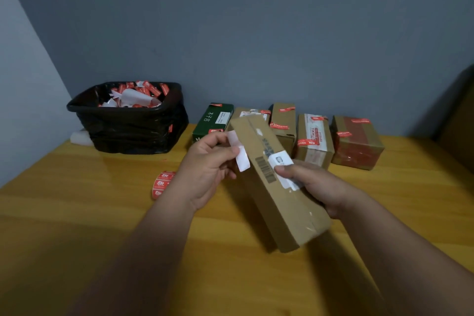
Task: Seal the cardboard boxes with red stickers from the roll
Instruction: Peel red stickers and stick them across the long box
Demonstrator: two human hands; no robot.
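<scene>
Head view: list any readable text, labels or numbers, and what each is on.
"木子吉": white characters on the green box.
Long box, gripped by the right hand: barcode, dark print and white label, all too blurred to read.
Sticker roll: white print on red, unreadable.
Red stickers on the back boxes: too small to read.

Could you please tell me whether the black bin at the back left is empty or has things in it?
It holds things: the black bin shows a heap of red stickers and white backing paper reaching its rim.

Black lined bin (133,126) on yellow wooden table (77,213), grey wall (256,20) behind
</scene>
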